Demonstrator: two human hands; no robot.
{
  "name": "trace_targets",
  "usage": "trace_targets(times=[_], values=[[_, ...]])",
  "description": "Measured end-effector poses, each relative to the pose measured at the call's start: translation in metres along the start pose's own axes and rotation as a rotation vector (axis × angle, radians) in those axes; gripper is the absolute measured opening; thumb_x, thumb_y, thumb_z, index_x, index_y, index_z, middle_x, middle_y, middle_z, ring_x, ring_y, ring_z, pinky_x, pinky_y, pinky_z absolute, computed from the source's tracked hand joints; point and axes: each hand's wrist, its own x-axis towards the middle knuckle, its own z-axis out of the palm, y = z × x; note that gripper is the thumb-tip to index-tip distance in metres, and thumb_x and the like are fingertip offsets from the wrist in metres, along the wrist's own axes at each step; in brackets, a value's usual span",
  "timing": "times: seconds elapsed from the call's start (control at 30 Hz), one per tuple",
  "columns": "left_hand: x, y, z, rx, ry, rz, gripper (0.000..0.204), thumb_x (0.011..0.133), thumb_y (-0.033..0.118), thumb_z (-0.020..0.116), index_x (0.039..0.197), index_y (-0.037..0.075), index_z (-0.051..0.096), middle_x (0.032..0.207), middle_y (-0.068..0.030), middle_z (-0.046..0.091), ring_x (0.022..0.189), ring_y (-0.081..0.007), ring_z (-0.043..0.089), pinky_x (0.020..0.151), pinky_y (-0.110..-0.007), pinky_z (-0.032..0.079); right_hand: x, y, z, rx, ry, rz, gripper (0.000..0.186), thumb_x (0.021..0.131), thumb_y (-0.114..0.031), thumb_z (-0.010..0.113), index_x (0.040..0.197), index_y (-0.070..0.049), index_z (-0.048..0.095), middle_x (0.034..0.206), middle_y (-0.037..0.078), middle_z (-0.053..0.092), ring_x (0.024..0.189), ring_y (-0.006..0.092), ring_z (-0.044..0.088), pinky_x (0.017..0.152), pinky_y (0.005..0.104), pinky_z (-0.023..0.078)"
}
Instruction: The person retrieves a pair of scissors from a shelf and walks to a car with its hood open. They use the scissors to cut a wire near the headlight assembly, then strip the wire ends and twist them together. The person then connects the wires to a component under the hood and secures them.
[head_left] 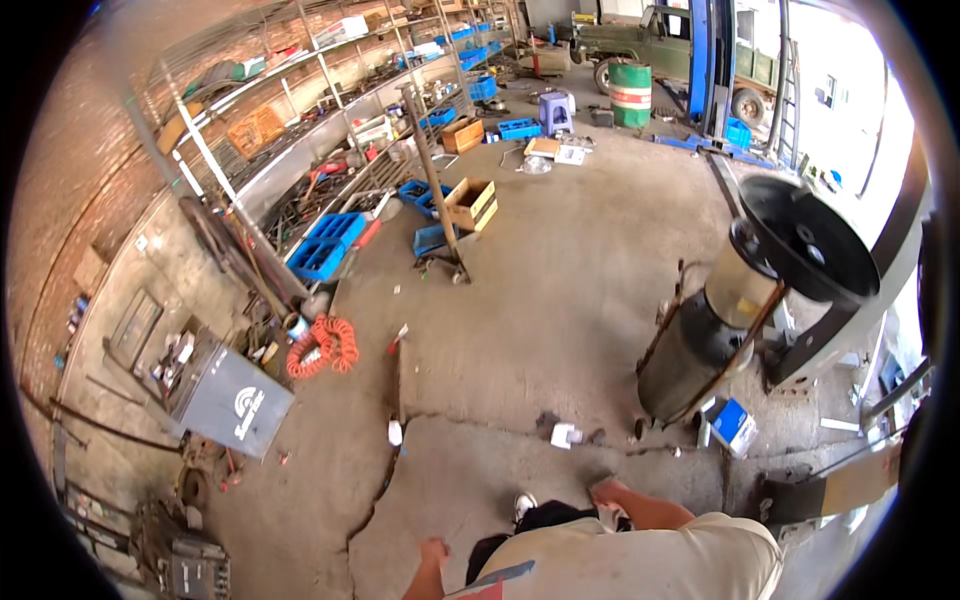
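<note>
My left hand (433,549) hangs low beside my body over the concrete floor (480,350), its fingers curled in and nothing visible in them. My right hand (608,492) is held in front of my waist with bent fingers. Something pale shows just below it, and I cannot make out whether the hand grips it. A white shoe (524,507) shows between the hands. Ahead of the right hand lies a crumpled white paper (565,435). Farther right stands a dark oil drain tank (685,365) with a wide black funnel (810,240) on top.
A blue and white box (735,426) lies by the tank. At left are a grey cabinet (235,400), a coiled orange air hose (322,346) and loaded metal shelves (330,100). A post (435,185), a green drum (630,95) and a blue lift column (698,60) stand farther off.
</note>
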Motion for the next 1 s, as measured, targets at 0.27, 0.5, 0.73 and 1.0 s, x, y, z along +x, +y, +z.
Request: trace_targets(times=[0.27,0.5,0.73,1.0], values=[[0.201,-0.024,-0.06,-0.61,-0.608,-0.651,0.022,0.083,0.025,0.054,0.09,0.006,0.063,0.089,-0.0185,0.063,0.082,-0.0329,0.061,0.072,-0.044,0.048,0.292,0.049,-0.48,1.277,0.186,0.449,0.024,0.088,-0.022,0.051,0.106,-0.006,0.056,0.103,0.007,0.06,0.09,0.0192,0.059,0.069,0.0349,0.048],[0.567,-0.117,-0.151,-0.459,-0.639,-0.549,0.031,0.086,0.026,0.05,0.106,0.005,0.061,0.105,-0.0189,0.061,0.098,-0.0363,0.058,0.082,-0.046,0.046,0.433,0.296,-0.368,0.861,0.166,0.56,0.026,0.089,-0.025,0.051,0.086,-0.004,0.065,0.073,0.005,0.066,0.059,0.0155,0.06,0.054,0.0276,0.048],[1.015,-0.102,-0.393,-0.614,-0.056,-0.421,0.047,0.092,0.038,0.046,0.121,0.002,0.054,0.119,-0.0229,0.058,0.11,-0.0391,0.055,0.09,-0.048,0.044,0.362,0.391,-0.483,1.35,-0.107,1.376,0.025,0.088,-0.023,0.051,0.078,-0.006,0.066,0.071,0.006,0.065,0.056,0.0161,0.06,0.051,0.0316,0.048],[1.398,0.037,-0.519,-0.905,-0.127,-0.393,0.033,0.091,0.034,0.051,0.094,0.001,0.058,0.073,-0.0114,0.063,0.069,-0.0244,0.062,0.064,-0.04,0.048,0.526,0.641,-0.64,1.396,0.004,1.342,0.024,0.086,-0.022,0.053,0.073,-0.008,0.067,0.07,0.009,0.065,0.054,0.0168,0.06,0.047,0.0348,0.046]])
